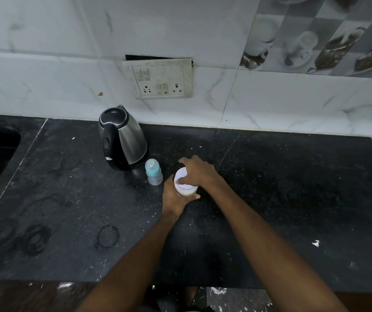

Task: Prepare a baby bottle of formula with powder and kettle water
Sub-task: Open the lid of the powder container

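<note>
Powder container (186, 188) is being steadied by left hand (173, 197) and reached into by right hand (197, 171); spillage is being risked mid-countertop (293, 188).

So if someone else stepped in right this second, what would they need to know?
Left hand: wrapped around the white powder container, steadying it on the black counter.
Right hand: on the container's top, grip at the rim; the lid or opening is hidden.
Baby bottle: upright beside the container, teat cap still on, near the kettle.
Done: items gathered.
Left: uncap the bottle, add powder, pour kettle water, close, mix.
</note>
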{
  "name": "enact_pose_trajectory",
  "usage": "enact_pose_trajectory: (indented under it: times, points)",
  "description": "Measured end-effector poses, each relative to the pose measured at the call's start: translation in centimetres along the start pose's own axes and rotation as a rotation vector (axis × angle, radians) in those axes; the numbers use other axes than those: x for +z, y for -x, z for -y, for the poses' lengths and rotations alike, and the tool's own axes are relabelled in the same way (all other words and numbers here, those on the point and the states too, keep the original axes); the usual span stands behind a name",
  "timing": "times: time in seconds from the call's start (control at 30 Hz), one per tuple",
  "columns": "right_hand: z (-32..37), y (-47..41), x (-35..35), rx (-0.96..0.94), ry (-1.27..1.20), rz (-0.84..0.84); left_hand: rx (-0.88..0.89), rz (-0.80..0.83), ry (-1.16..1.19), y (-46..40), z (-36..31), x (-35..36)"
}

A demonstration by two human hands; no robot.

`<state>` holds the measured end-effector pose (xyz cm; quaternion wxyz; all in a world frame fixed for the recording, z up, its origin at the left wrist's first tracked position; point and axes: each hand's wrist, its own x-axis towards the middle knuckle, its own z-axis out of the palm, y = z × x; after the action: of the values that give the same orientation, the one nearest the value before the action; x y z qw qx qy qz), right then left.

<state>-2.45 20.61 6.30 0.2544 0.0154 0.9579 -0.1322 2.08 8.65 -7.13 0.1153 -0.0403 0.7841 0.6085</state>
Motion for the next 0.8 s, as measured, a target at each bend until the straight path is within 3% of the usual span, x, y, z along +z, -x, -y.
enact_pose_trajectory:
  times: [0.1, 0.27, 0.5, 0.8]
  points:
    - [0.4, 0.0, 0.9, 0.015, 0.038, -0.033, 0.005, -0.007, 0.001, 0.6, -0.4, -0.2]
    - [0.4, -0.3, 0.6, -0.089, -0.154, 0.057, 0.02, -0.014, 0.011, 0.5, -0.6, -0.3]
    - [1.8, 0.1, 1.4, 0.073, 0.176, -0.006, 0.024, 0.002, -0.034, 0.6, -1.2, -0.6]
    - [1.4, 0.1, 0.5, -0.121, 0.142, 0.0, 0.015, 0.043, -0.114, -0.3, -1.1, -1.5]
